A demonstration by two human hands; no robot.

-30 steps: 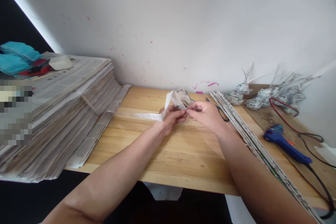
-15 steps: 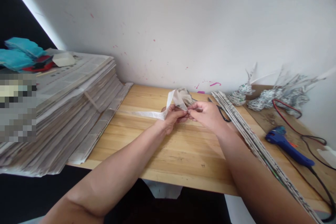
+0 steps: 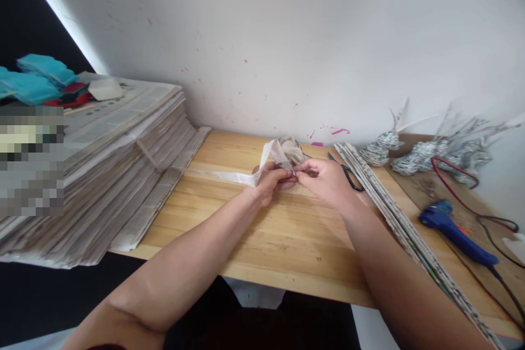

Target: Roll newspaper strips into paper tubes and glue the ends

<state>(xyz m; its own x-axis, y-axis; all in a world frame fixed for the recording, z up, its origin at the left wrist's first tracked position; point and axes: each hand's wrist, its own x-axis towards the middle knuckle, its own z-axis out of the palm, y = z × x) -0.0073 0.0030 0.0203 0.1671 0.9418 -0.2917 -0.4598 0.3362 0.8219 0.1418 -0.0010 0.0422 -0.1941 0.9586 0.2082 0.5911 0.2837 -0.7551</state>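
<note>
Over the middle of the wooden table, my left hand (image 3: 271, 181) pinches a thin white ribbon-like strip (image 3: 237, 176) between thumb and fingers. The strip rises in a folded loop above that hand, and one tail trails left over the tabletop. My right hand (image 3: 322, 179) meets the left at the fingertips, pinched on the same strip; the exact spot is partly covered by fingers. Just behind the hands lies a pale coiled bundle (image 3: 290, 149), partly hidden by the loop. Black-handled scissors (image 3: 351, 179) rest beside my right hand.
Rolled newspaper sticks (image 3: 394, 219) lie along my right forearm. Beyond them are a blue glue gun (image 3: 459, 234) with its cord and several woven paper figures (image 3: 379, 149) by the wall. A tall newspaper stack (image 3: 135, 158) fills the left side, with blue packets (image 3: 45, 74) on top.
The whole view has shifted slightly to the left, so things appear a little farther right. Both hands keep nearly the same pinch on the strip.
</note>
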